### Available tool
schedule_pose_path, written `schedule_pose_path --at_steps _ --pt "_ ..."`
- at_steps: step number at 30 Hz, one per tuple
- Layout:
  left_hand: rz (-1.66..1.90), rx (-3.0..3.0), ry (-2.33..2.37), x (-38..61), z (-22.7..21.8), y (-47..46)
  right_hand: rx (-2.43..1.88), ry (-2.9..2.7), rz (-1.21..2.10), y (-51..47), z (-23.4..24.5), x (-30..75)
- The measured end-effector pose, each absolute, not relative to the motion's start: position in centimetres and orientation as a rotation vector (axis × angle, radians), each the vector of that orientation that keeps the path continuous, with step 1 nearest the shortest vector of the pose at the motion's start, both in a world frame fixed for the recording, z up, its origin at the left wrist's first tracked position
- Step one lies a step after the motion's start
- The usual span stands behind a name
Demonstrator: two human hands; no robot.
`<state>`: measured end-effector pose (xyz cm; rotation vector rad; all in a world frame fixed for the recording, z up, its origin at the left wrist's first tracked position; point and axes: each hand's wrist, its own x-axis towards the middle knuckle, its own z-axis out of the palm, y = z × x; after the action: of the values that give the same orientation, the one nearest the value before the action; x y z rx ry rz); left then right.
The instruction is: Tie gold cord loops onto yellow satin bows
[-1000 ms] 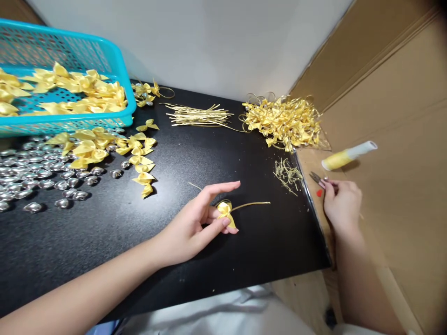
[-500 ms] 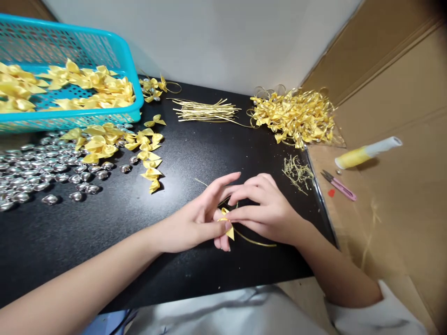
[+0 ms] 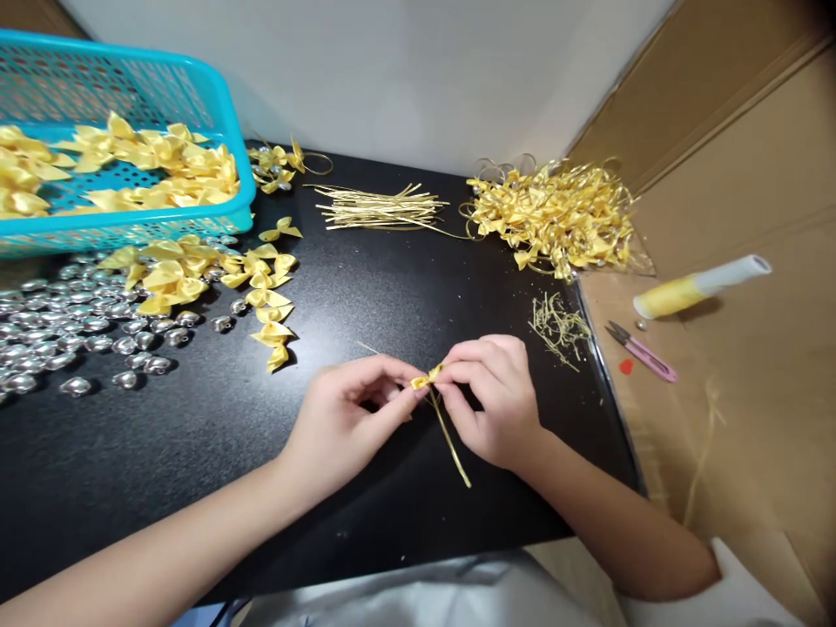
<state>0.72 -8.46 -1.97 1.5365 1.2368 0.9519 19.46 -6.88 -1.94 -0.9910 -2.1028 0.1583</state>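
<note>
at the centre of the frame, the left hand (image 3: 349, 409) is pinching one end of a small yellow ribbon bow (image 3: 426, 379) between thumb and forefinger, and the right hand (image 3: 496, 396) is gripping the other end with its fingertips; both hands are closing narrowly, their remaining fingers curling. a gold cord (image 3: 450, 440) is hanging from the bow toward the lower centre, its end dangling loose, so this piece is seemingly sitting partway through; whether a bead is hiding inside, i cannot tell.

farther out, the heap of looped bows (image 3: 555, 218) at upper right is probably making up the finished share. what is apparently waiting: a column of plain bows (image 3: 271, 333) left of centre, silver beads (image 3: 71, 335) spreading across the left, a bundle of gold cords (image 3: 382, 209) at upper centre, and more bows filling much of the turquoise basket (image 3: 235, 148) at upper left.

for moving, the black tabletop (image 3: 366, 305) is offering room between hands and bundle. its front edge is running close below the hands; its right edge is slanting past cord clippings (image 3: 560, 329), with pink-handled snips (image 3: 643, 351) lying beyond on cardboard (image 3: 771, 409). the pale wall (image 3: 392, 78) is bounding the back.
</note>
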Motion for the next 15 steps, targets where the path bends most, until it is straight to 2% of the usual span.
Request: schedule_pose_path --at_steps 6,10,15 --pt "1.103 2.138 0.958 0.0 -2.1 -8.1 -0.939 -1.997 0.544 -6.3 -0.6 20.3" --pt "1.167 2.243 0.937 -0.1 -2.2 -8.3 -0.921 -2.162 0.588 -6.1 -0.6 20.5" --pt "1.196 2.334 0.960 -0.3 -2.4 -8.3 -0.945 -2.100 0.669 -6.4 -0.7 20.4"
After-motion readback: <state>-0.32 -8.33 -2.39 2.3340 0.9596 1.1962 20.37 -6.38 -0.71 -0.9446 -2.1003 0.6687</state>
